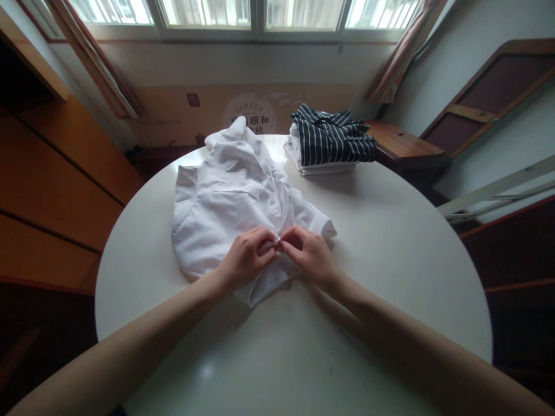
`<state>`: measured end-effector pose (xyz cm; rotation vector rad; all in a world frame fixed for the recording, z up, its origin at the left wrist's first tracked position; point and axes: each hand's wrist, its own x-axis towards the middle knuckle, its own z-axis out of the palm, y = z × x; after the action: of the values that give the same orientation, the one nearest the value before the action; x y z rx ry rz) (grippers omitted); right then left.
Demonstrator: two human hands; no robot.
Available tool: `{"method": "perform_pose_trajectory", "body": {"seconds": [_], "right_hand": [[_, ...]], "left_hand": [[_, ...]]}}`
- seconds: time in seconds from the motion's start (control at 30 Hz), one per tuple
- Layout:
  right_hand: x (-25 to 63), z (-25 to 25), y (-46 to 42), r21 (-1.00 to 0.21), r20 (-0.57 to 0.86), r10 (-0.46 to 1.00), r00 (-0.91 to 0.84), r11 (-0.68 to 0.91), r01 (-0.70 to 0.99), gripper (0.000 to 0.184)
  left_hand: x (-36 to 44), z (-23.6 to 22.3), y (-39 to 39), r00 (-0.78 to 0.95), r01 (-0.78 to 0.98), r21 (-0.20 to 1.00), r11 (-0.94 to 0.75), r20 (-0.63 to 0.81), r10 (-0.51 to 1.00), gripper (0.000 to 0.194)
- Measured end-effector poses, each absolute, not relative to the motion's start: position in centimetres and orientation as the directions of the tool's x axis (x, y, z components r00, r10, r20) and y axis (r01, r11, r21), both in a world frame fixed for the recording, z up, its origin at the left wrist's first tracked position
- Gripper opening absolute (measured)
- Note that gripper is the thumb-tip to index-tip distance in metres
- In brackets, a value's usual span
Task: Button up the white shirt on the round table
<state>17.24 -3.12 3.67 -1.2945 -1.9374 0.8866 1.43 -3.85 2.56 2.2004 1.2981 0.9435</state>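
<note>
A white shirt (229, 202) lies rumpled on the round white table (390, 248), its collar end toward the window. My left hand (249, 254) pinches the shirt's front edge between thumb and fingers, close to the lower hem. Right beside it, my right hand (310, 254) pinches the same edge, so the fingertips of both hands nearly meet. Whether a button sits between them is too small to make out. Below the hands a corner of the shirt hangs loosely on the tabletop.
At the table's far right stands a stack of folded clothes, with a black-and-white striped shirt (333, 138) on top of white ones. Behind the table are a large cardboard box (165, 110) and windows. A wooden cabinet (56, 202) stands at the left, wooden furniture (407, 147) at the right.
</note>
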Motion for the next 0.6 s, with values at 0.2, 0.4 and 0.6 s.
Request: {"method": "perform_pose_trajectory", "body": {"seconds": [0.2, 0.4, 0.6], "right_hand": [[17.4, 3.8, -3.0, -0.835, 0.099, 0.946, -0.308, 0.248, 0.492, 0.008], [17.5, 3.4, -2.9, -0.885, 0.116, 0.950, -0.289, 0.231, 0.404, 0.009], [17.3, 3.8, -3.4, -0.859, 0.185, 0.948, -0.260, 0.284, 0.425, 0.005]], "left_hand": [[1.2, 3.5, -3.7, 0.329, 0.558, 0.749, -0.358, 0.197, 0.924, 0.015], [0.4, 3.5, -2.5, 0.374, 0.477, 0.836, -0.269, 0.084, 0.924, 0.025], [0.2, 3.0, -2.5, 0.382, 0.379, 0.907, -0.183, 0.027, 0.924, 0.016]]}}
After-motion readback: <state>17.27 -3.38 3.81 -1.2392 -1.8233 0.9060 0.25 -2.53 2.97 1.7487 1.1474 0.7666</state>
